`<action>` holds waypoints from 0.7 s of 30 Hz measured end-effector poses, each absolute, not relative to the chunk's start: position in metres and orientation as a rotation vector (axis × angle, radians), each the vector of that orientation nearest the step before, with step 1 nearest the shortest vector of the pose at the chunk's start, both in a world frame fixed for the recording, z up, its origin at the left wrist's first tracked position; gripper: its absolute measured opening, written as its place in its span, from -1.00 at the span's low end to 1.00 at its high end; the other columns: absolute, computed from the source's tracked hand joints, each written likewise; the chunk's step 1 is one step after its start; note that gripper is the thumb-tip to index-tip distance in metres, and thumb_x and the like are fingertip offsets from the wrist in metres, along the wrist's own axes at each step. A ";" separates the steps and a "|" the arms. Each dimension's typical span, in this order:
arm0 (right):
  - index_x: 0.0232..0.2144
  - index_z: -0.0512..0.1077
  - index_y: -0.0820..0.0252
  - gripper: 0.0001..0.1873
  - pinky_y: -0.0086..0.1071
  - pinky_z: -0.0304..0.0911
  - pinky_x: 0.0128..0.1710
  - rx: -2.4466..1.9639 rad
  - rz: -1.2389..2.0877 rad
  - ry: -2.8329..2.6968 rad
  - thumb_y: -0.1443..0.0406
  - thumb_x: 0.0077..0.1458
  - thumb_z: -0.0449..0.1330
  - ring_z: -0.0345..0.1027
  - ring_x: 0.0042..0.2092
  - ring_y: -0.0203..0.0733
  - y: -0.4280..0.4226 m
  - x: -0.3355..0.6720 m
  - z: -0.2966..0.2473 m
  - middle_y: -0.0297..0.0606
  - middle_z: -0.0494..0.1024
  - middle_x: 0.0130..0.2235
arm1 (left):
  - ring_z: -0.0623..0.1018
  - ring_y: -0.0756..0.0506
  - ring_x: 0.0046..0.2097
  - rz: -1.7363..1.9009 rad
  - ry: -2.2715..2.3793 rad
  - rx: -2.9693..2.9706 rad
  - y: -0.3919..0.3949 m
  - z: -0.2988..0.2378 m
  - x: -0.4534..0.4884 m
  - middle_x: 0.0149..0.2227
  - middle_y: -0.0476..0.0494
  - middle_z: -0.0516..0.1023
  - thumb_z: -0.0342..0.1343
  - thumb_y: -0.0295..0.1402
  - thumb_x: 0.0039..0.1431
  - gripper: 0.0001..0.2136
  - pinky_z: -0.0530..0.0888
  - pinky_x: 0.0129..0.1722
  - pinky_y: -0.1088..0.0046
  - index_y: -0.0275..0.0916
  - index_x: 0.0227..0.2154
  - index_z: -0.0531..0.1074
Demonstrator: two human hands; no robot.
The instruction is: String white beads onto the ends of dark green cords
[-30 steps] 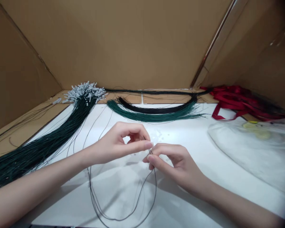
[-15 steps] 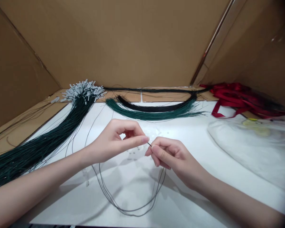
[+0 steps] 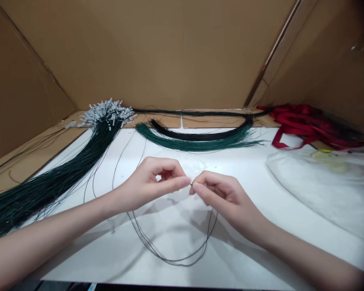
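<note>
Thin dark cords hang in a loop below my hands, over the white board. My left hand is closed, thumb and forefinger pinching the cord near the middle of the view. Right beside it, my right hand pinches the cord too, and the fingertips of both hands almost meet. A short dark bit of cord shows between them. Whether a bead sits in the pinch I cannot tell. Small clear or white pieces lie on the board just behind my fingers.
A thick bundle of dark green cords with white beaded ends lies at left. Curved black cords and green cords rest behind my hands. Red ribbon and a clear plastic bag are at right. Cardboard walls enclose the board.
My fingertips have come closer together, so less cord shows between them. The hanging loop has shifted slightly up and to the right. Both hands still pinch the cord.
</note>
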State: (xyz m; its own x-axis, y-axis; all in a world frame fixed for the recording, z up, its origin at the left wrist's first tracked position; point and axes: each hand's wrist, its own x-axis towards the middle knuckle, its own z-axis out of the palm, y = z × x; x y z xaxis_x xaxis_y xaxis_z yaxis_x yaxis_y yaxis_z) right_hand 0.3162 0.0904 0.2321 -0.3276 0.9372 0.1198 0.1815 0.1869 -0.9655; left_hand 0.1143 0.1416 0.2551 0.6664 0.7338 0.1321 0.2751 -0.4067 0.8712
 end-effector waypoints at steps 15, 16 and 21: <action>-0.36 0.33 0.21 -0.86 -0.45 -0.06 -0.51 -0.947 1.219 -1.775 0.28 0.26 0.14 0.02 -0.47 -0.39 0.093 0.316 0.228 -0.45 0.20 -0.49 | 0.34 0.03 -0.37 0.503 0.660 1.892 0.140 0.248 0.103 -0.41 0.01 0.40 0.12 -0.28 0.30 -0.84 0.27 -0.39 0.49 -0.26 -0.33 0.45; -0.36 0.33 0.21 -0.86 -0.45 -0.06 -0.52 -0.938 1.230 -1.775 0.29 0.25 0.15 0.01 -0.47 -0.40 0.093 0.316 0.229 -0.45 0.20 -0.49 | 0.34 0.03 -0.38 0.509 0.655 1.885 0.141 0.247 0.103 -0.42 0.01 0.40 0.12 -0.28 0.29 -0.85 0.27 -0.39 0.49 -0.26 -0.33 0.45; -0.37 0.35 0.23 -0.82 -0.45 -0.08 -0.53 -0.992 1.208 -1.775 0.27 0.28 0.12 0.01 -0.49 -0.41 0.095 0.320 0.230 -0.45 0.21 -0.51 | 0.39 0.03 -0.35 0.519 0.674 2.016 0.150 0.241 0.103 -0.36 -0.01 0.48 0.14 -0.33 0.28 -0.88 0.30 -0.36 0.50 -0.28 -0.30 0.49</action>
State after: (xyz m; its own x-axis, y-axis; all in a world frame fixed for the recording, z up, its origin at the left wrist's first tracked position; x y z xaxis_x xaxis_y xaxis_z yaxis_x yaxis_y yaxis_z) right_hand 0.3197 0.0949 0.2300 -0.4120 0.8972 0.1587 0.1814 0.2515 -0.9507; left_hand 0.1030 0.1496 0.2408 0.7613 0.6416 0.0942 0.2544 -0.4291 0.8667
